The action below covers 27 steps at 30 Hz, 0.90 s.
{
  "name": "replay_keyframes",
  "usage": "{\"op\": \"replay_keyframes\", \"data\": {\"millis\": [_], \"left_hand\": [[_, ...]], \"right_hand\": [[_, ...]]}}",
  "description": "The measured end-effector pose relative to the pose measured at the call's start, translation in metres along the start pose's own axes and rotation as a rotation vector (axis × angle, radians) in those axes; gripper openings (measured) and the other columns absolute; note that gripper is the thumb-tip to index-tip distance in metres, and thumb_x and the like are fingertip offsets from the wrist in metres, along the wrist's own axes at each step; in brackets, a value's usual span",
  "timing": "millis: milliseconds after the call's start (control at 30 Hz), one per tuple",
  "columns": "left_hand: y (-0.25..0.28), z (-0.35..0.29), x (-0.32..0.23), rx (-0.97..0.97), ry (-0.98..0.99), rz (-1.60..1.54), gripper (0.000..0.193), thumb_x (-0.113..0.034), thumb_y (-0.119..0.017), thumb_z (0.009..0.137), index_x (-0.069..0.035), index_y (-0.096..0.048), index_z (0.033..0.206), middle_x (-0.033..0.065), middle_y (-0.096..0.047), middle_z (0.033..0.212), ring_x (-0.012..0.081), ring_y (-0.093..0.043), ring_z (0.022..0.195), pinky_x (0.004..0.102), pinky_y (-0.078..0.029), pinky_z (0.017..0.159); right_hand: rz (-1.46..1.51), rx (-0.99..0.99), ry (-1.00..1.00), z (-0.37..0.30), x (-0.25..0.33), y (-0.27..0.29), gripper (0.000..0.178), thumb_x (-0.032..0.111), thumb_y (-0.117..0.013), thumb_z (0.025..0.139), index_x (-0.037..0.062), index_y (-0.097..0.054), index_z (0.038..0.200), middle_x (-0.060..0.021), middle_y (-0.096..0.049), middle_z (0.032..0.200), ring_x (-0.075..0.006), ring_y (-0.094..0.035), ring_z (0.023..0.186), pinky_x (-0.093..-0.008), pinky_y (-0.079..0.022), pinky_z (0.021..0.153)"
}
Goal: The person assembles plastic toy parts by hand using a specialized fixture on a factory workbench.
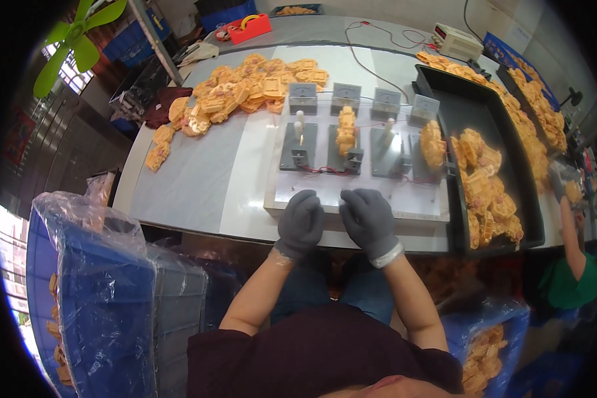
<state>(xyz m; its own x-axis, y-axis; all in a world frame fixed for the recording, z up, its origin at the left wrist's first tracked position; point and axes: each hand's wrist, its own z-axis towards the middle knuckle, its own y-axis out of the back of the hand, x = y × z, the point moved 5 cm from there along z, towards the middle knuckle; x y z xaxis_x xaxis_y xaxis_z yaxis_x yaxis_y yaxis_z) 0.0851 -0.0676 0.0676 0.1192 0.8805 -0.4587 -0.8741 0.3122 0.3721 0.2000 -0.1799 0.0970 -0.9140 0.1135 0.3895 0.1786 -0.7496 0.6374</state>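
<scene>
Both my hands wear grey gloves and rest at the front edge of a white test board. My left hand is curled closed, and my right hand, curled likewise, lies a short gap to its right; no part shows in either. On the board stand several grey stations with posts, a small panel meter behind each. One orange plastic part sits upright on the second station from the left. Another orange part is on the rightmost station. Bare posts show on the leftmost station.
A heap of orange parts covers the table's back left. Right of the board, a black tray holds more. Blue crates flank me. A power supply and a red tape dispenser stand behind. Another person's arm reaches in at right.
</scene>
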Motion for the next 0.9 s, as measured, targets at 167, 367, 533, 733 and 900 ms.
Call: {"op": "replay_keyframes", "data": {"millis": [167,367,533,733,900], "left_hand": [[-0.001,0.0,0.006,0.058,0.025,-0.073,0.032,0.0,-0.065,0.076,-0.005,-0.056,0.105,0.0167,-0.06,0.103,0.0352,-0.062,0.088,0.0383,-0.052,0.073],[0.003,-0.003,0.009,0.051,-0.028,-0.014,0.031,0.001,-0.066,0.075,-0.005,-0.058,0.104,0.0163,-0.062,0.102,0.0339,-0.063,0.088,0.0377,-0.053,0.074],[0.003,-0.002,0.009,0.054,-0.012,-0.029,0.03,0.002,-0.066,0.075,-0.005,-0.059,0.103,0.0155,-0.062,0.102,0.0333,-0.063,0.088,0.037,-0.053,0.073],[0.002,-0.002,0.007,0.061,-0.027,-0.03,0.03,0.002,-0.066,0.075,-0.005,-0.058,0.103,0.0152,-0.062,0.102,0.033,-0.063,0.088,0.0367,-0.053,0.073],[0.003,-0.001,0.005,0.066,-0.017,-0.03,0.03,0.003,-0.065,0.075,-0.006,-0.058,0.103,0.0154,-0.061,0.104,0.0323,-0.063,0.087,0.0362,-0.053,0.072]], "right_hand": [[-0.096,0.057,-0.194,0.015,-0.011,-0.026,0.016,0.013,-0.067,0.075,0.0095,-0.063,0.09,-0.009,-0.058,0.081,-0.0311,-0.055,0.075,-0.0414,-0.046,0.067],[-0.082,0.006,-0.167,0.014,-0.005,-0.027,0.009,0.017,-0.066,0.077,0.0103,-0.063,0.083,-0.0087,-0.059,0.081,-0.0314,-0.057,0.075,-0.0422,-0.048,0.064],[-0.073,-0.003,-0.169,0.014,-0.007,-0.026,0.009,0.019,-0.065,0.077,0.0112,-0.063,0.081,-0.0073,-0.058,0.081,-0.0312,-0.057,0.075,-0.0422,-0.049,0.063],[-0.053,0.006,-0.182,0.012,-0.009,-0.026,0.009,0.014,-0.067,0.076,0.0106,-0.063,0.083,-0.0082,-0.059,0.08,-0.0316,-0.056,0.074,-0.0414,-0.047,0.065],[-0.02,-0.005,-0.183,0.01,-0.009,-0.024,0.01,0.013,-0.067,0.076,0.0101,-0.064,0.085,-0.0086,-0.061,0.082,-0.0314,-0.057,0.076,-0.041,-0.048,0.067]]}}
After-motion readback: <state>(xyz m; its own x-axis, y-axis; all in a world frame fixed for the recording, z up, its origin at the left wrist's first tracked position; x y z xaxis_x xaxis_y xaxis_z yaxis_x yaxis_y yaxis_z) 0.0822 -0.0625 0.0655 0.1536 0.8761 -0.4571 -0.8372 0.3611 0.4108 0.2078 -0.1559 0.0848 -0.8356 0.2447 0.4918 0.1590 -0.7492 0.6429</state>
